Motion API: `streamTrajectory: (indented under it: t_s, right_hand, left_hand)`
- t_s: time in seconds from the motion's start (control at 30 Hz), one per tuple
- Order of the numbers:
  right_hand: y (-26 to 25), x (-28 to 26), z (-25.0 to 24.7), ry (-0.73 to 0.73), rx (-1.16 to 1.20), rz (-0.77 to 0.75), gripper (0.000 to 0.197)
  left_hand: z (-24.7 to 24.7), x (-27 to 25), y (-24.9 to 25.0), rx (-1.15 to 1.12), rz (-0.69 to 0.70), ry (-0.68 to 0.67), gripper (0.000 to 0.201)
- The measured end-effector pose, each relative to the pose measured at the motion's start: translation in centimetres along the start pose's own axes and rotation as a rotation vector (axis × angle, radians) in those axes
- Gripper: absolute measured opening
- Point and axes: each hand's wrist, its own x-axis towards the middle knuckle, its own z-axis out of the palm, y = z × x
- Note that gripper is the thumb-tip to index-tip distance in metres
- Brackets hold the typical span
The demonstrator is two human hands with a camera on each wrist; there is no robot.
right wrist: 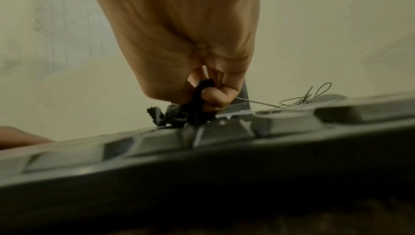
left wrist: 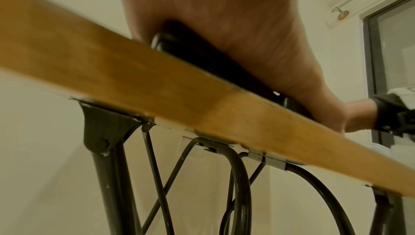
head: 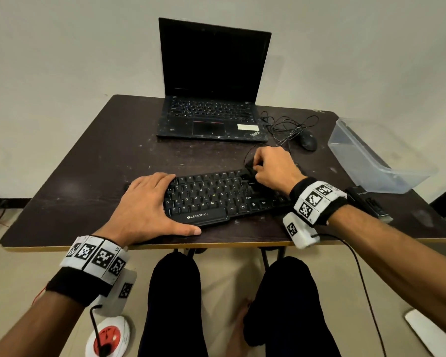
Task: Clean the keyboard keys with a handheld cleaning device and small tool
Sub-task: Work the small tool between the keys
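Note:
A black Zebronics keyboard (head: pixel 216 199) lies near the table's front edge. My left hand (head: pixel 144 202) rests flat on its left end, fingers straight, thumb along the front edge. My right hand (head: pixel 271 166) hovers over the keyboard's upper right keys and pinches a small black tool (head: pixel 251 167). In the right wrist view the small black tool (right wrist: pixel 197 103) sits between thumb and fingers, its toothed end touching the keys (right wrist: pixel 220 130). From the left wrist, the left hand (left wrist: pixel 224 34) covers the keyboard's black edge (left wrist: pixel 177 43) above the table's rim (left wrist: pixel 157 82).
An open black laptop (head: pixel 211 99) stands at the back of the dark table (head: pixel 101 155). A wired mouse (head: pixel 308 141) and tangled cable lie to its right. A clear plastic bin (head: pixel 376 155) sits at the right edge, a black device (head: pixel 368 202) near it.

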Motion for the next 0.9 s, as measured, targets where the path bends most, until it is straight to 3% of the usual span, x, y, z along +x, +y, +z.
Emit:
streamTrajectory:
  t_s: [0.13,0.27,0.37,0.43,0.6,0.73,0.9]
  right_hand:
    - [-0.7,-1.4,0.6,-0.074,-0.001,-0.141,0.012]
    - [0.3,-1.5,-0.3,-0.004,0.025,-0.057,0.009]
    - [0.1,-2.9,0.2,-0.065,0.019,-0.136,0.007]
    - [0.8,-3.0,-0.2,-0.047,0.011,-0.112,0.002]
    - [0.8,-4.0,-0.3,-0.075,0.042,-0.106,0.043]
    - [0.6,-4.2,0.3,-0.034,0.054,-0.124,0.026]
    - [0.4,-5.0,0.5,0.02,0.053,-0.16,0.019]
  left_hand:
    - [0.0,0.0,0.0,0.002,-0.003,-0.009,0.148]
    - [-0.1,0.0,0.0,-0.003,-0.009,-0.016,0.148]
    - [-0.1,0.0,-0.1,-0.003,-0.014,-0.015,0.148]
    - [0.0,0.0,0.0,0.006,-0.013,-0.015,0.148]
    - [-0.3,0.1,0.0,0.034,-0.016,-0.061,0.149]
    - [-1.6,1.3,2.2,0.047,-0.04,-0.175,0.162]
    - [0.4,5.4,8.5,0.056,0.047,-0.21,0.163]
